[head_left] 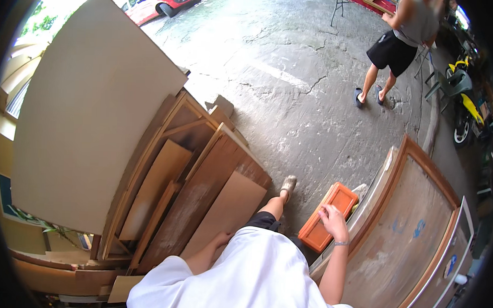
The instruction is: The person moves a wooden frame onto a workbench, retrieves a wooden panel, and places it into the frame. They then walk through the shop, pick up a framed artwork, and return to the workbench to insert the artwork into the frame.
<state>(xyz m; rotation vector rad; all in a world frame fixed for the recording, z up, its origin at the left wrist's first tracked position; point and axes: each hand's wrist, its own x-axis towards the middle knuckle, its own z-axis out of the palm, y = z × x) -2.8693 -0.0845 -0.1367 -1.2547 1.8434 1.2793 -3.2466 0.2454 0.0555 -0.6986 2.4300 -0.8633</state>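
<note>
My right hand [335, 221] hangs over an orange plastic case [311, 236] with a recessed lid, fingers loosely bent and apart, with nothing visible in them. Whether the hand touches the case cannot be told from this view. A bracelet circles my right wrist. My left hand [222, 239] is low at my side, beside a tan board [231, 208]; its fingers are mostly hidden. One foot in a clog [289, 185] is forward on the concrete.
Wooden panels [201, 193] and a large pale sheet [96, 116] lean at left. A wood-framed panel [401, 235] stands at right. Ahead, a person [394, 50] works at a red table [371, 2]. A chair [452, 82], a yellow motorcycle [470, 110] and a red car [167, 2] stand farther off.
</note>
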